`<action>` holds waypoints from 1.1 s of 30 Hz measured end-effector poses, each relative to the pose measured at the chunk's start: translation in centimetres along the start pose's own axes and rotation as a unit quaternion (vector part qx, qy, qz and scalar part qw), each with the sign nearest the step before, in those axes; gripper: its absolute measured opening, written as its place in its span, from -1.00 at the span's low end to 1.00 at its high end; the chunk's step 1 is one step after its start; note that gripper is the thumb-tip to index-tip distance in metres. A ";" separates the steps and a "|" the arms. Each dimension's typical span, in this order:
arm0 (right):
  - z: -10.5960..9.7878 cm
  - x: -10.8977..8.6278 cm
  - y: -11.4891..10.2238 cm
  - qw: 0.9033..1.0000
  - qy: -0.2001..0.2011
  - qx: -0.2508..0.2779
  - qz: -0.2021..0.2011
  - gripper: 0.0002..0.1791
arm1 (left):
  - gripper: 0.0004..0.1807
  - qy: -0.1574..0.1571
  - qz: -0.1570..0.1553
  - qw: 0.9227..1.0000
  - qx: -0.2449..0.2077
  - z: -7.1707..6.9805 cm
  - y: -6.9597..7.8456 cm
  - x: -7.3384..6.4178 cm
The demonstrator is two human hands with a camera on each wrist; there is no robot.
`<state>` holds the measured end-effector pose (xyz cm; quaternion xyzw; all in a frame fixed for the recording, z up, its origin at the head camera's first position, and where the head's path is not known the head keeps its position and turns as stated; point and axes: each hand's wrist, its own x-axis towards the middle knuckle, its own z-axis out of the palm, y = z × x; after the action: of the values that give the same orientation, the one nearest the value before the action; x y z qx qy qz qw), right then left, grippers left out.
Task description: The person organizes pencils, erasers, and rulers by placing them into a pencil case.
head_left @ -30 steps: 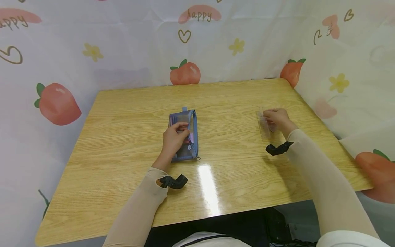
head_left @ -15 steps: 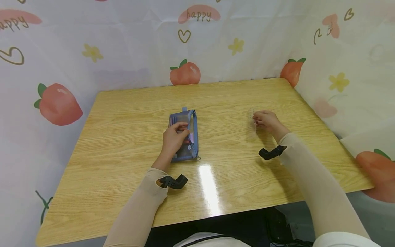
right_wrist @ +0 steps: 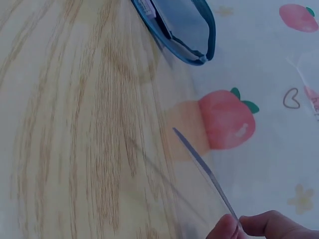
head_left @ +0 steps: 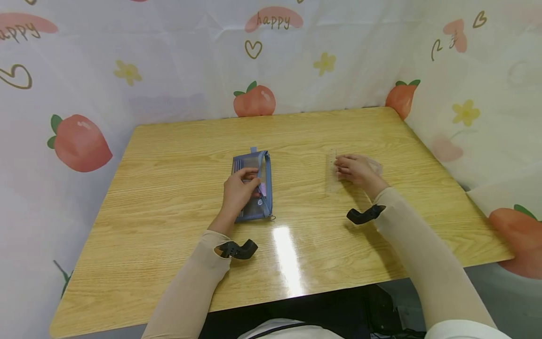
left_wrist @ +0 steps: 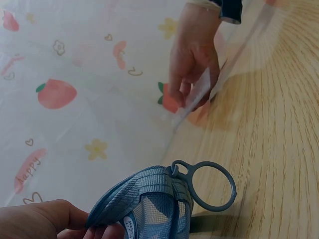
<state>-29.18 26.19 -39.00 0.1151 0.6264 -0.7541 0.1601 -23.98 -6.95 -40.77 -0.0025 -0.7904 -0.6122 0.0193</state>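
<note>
A blue mesh zipper pouch (head_left: 250,207) stands on the table, its mouth gaping on the right side and something pink showing within. My left hand (head_left: 240,190) pinches the edge of that mouth between thumb and fingers. In the left wrist view the pouch (left_wrist: 159,204) shows a round blue ring (left_wrist: 214,184) at its end. To the right, my right hand (head_left: 357,172) holds a clear ruler (head_left: 331,176) by its right edge, apart from the pouch. The ruler (right_wrist: 204,167) appears nearly edge-on in the right wrist view, pinched between thumb and finger.
Behind my right hand lies another clear flat piece (head_left: 375,165), partly hidden, its kind unclear. The wooden table (head_left: 169,263) meets a patterned cloth backdrop (head_left: 178,70) at the back and right. A bright light reflection (head_left: 287,259) falls near the front edge.
My right hand has carried the ruler leftward towards the pouch, uncovering the clear piece behind it. My left hand and the pouch have stayed in place.
</note>
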 end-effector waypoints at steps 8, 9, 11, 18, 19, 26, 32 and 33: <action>1.1 0.6 0.7 0.999 -0.026 0.023 0.015 -0.45 | -0.71 0.002 0.002 1.000 -0.003 0.0 0.1 -0.1; 1.2 0.7 0.8 0.999 -0.029 0.029 0.017 -0.46 | -0.71 0.002 0.002 1.000 -0.003 0.0 0.1 -0.1; 1.5 0.7 1.0 0.998 -0.040 0.033 0.018 -0.50 | -0.70 0.001 0.001 1.000 -0.003 0.0 0.1 -0.1; 3.0 0.7 1.6 0.995 -0.068 0.065 0.025 -0.72 | -0.68 -0.002 0.002 1.000 0.001 0.0 0.1 -0.1; 3.2 0.6 1.7 0.995 -0.067 0.070 0.024 -0.73 | -0.68 -0.002 0.002 1.000 -0.001 0.0 0.1 -0.1; 4.3 0.4 2.1 0.996 -0.059 0.070 0.025 -0.73 | -0.68 -0.001 0.002 1.000 -0.002 0.0 0.1 -0.1; 4.8 0.4 2.5 0.994 -0.067 0.081 0.029 -0.74 | -0.68 -0.001 0.002 1.000 -0.001 0.0 0.1 -0.1; 4.9 0.5 2.6 0.994 -0.069 0.081 0.030 -0.75 | -0.68 -0.001 0.002 1.000 -0.001 0.0 0.1 -0.1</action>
<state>-28.47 20.96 -40.60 0.0941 0.5466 -0.8036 0.2159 -23.86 -6.95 -40.69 -0.0042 -0.7897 -0.6132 0.0198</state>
